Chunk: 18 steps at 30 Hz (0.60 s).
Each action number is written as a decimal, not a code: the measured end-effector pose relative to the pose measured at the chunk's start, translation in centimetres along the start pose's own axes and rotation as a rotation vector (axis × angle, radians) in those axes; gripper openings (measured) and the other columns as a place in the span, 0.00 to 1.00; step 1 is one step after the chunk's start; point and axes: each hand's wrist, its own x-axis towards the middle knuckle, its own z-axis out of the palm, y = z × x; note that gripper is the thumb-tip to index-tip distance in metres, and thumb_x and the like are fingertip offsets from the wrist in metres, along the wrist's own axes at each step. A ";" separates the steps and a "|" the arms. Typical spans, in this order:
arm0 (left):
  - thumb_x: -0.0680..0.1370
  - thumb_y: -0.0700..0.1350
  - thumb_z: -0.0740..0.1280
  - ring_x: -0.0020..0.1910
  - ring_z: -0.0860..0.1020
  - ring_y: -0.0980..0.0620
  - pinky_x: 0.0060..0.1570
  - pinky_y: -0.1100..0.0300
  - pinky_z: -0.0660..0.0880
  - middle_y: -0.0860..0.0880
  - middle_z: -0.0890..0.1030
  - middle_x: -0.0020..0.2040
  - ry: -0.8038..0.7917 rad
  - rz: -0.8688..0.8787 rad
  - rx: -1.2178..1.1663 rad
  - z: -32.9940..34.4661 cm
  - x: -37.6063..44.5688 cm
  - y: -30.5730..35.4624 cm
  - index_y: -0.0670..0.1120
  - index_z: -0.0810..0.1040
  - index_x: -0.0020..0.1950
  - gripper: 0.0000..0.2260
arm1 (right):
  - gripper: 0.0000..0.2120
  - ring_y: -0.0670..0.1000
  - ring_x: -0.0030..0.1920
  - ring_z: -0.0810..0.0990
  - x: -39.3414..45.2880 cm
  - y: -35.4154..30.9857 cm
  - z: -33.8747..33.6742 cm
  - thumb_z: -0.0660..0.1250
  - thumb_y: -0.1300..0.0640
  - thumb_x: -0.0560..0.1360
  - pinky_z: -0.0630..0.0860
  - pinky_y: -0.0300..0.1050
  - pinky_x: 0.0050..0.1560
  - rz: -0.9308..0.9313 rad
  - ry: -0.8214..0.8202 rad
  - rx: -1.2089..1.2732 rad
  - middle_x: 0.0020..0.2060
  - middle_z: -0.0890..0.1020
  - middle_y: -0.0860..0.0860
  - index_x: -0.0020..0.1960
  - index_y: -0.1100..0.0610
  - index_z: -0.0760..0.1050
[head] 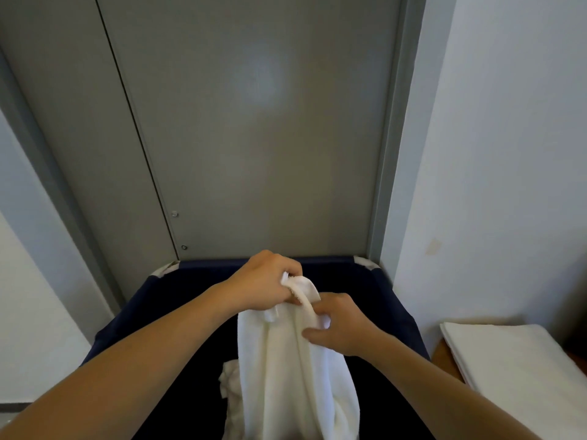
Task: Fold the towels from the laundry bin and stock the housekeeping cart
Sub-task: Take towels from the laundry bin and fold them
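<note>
Here, left hand [265, 281] and right hand [338, 323] fingers curled, pinching white towel [286, 376] top edge, hanging over navy laundry bin [397, 312].

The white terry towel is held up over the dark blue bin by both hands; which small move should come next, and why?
Probably the right hand should slide along the top hem, away from the left hand, to find the other corner. Both hands grip the white terry towel close together, so it hangs bunched over the dark blue fabric bin and cannot be folded yet.

A plain white towel [286, 369], a navy laundry bin [394, 300], grey doors [254, 138], white folded towels [514, 360].
</note>
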 end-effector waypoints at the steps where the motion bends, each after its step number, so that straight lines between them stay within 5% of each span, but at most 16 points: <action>1: 0.71 0.50 0.77 0.44 0.79 0.54 0.43 0.51 0.79 0.54 0.82 0.40 0.016 -0.003 0.012 0.0 -0.1 -0.1 0.55 0.80 0.41 0.06 | 0.12 0.48 0.43 0.80 -0.2 0.1 0.5 0.75 0.47 0.67 0.80 0.47 0.45 0.036 -0.014 0.016 0.43 0.80 0.47 0.44 0.56 0.84; 6: 0.71 0.49 0.77 0.41 0.79 0.54 0.43 0.50 0.80 0.54 0.82 0.37 0.129 -0.060 0.026 -0.4 -0.3 -1.1 0.54 0.80 0.38 0.07 | 0.18 0.49 0.47 0.81 -0.1 0.6 2.3 0.72 0.41 0.69 0.82 0.49 0.51 0.182 -0.070 -0.062 0.48 0.81 0.49 0.48 0.55 0.84; 11: 0.71 0.51 0.78 0.37 0.77 0.51 0.36 0.57 0.72 0.52 0.79 0.33 0.281 -0.135 -0.024 -1.1 -0.9 -2.7 0.52 0.79 0.37 0.10 | 0.15 0.48 0.44 0.80 -0.5 1.6 3.5 0.70 0.42 0.72 0.79 0.41 0.46 0.335 -0.088 -0.168 0.45 0.80 0.48 0.44 0.54 0.79; 18: 0.74 0.50 0.76 0.39 0.79 0.53 0.38 0.58 0.75 0.56 0.81 0.36 0.470 -0.276 -0.032 -1.8 -2.0 -6.0 0.56 0.81 0.38 0.07 | 0.19 0.48 0.56 0.72 -1.9 3.6 3.9 0.61 0.39 0.78 0.72 0.42 0.54 0.235 -0.127 -0.430 0.53 0.75 0.46 0.55 0.51 0.82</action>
